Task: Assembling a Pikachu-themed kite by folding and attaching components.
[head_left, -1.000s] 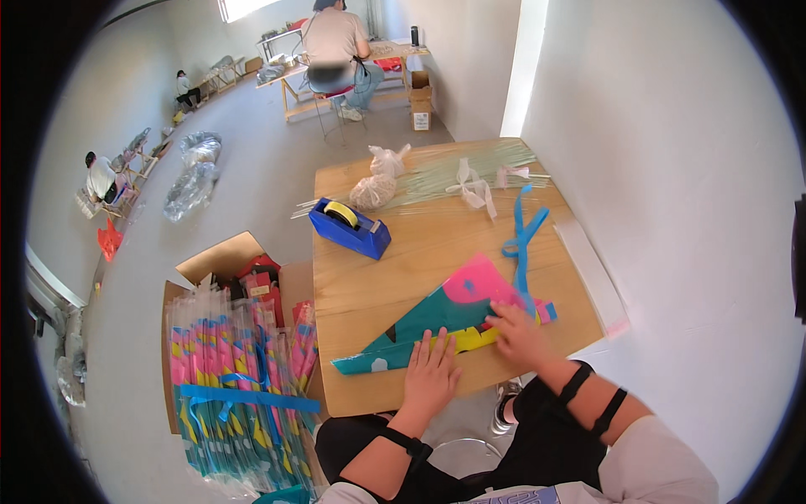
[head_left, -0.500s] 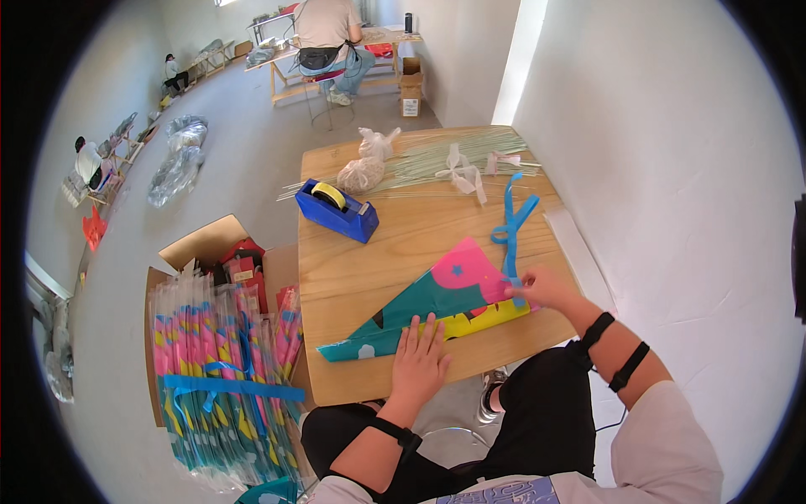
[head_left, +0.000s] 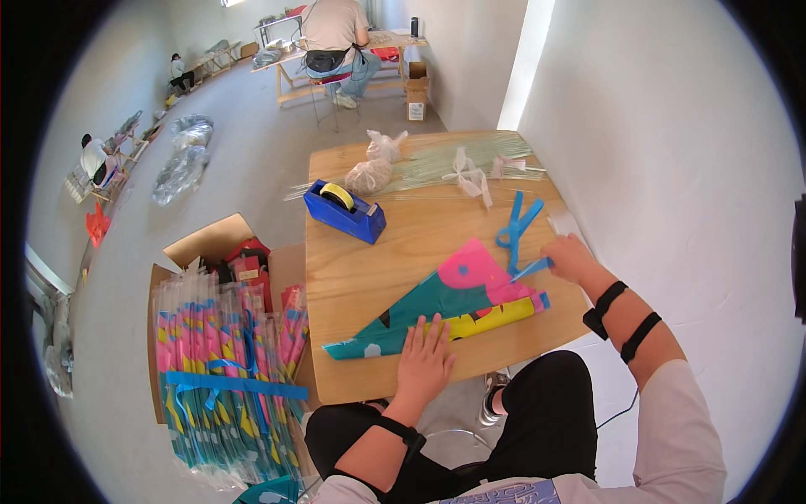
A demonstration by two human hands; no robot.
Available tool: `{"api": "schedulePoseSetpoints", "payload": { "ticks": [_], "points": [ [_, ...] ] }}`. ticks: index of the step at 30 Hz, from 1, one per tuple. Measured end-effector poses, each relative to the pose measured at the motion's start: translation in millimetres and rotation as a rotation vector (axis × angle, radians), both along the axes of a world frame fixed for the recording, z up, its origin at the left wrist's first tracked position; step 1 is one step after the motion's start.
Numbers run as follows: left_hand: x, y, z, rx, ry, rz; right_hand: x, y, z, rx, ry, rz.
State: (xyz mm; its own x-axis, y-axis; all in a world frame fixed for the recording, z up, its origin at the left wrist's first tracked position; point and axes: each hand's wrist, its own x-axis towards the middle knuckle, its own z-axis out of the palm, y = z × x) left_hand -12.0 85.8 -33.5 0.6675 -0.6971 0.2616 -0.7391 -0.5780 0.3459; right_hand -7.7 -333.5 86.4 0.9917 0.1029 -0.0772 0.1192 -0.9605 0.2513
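Note:
On the wooden table (head_left: 420,252) lies a folded, triangular sheet that looks like a kite (head_left: 466,286), printed in teal, pink and yellow. Its pointed end is at the left. My left hand (head_left: 424,361) rests flat on the lower edge of the kite, fingers spread. At the right, the fingers of my right hand (head_left: 569,256) pinch a blue ribbon (head_left: 531,268) just above the table, beside the kite's pink corner. More of the ribbon lies looped beyond it on the wood. A small blue patch shows at the kite's right end.
A blue tape dispenser (head_left: 346,212) stands at the table's far left. Behind it are knotted bags (head_left: 369,176) and many thin pale rods (head_left: 453,155). At the left, a carton (head_left: 290,265) holds bagged folded kites (head_left: 218,370). A white wall (head_left: 663,168) borders the right; people sit farther off.
My right hand has moved right and away from the kite's corner, drawing the end of the blue ribbon with it. The left hand stays pressed on the sheet.

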Motion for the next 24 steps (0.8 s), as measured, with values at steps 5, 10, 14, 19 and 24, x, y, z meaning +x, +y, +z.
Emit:
{"api": "schedulePoseSetpoints", "payload": {
  "ticks": [5, 10, 14, 19, 24],
  "points": [
    [-0.3, -5.7, -0.4, -0.025, -0.019, -0.017, 47.3, -44.6, 21.1, 0.068, -0.297, -0.420],
    [0.3, -1.4, 0.4, -0.022, -0.019, -0.007, 75.4, -49.6, 53.6, -0.119, -0.697, -0.637],
    [-0.3, -3.6, 4.3, -0.008, -0.005, -0.014, 75.0, -63.7, 55.8, 0.127, -0.547, -0.512],
    [-0.3, -1.1, 6.6, 0.009, 0.047, -0.018, 79.9, -37.6, 25.8, 0.149, -0.358, -0.416],
    [1.5, -10.7, 13.4, 0.011, 0.073, -0.048, 113.2, -32.5, -9.9, 0.225, -0.352, -0.370]
  ]
}}
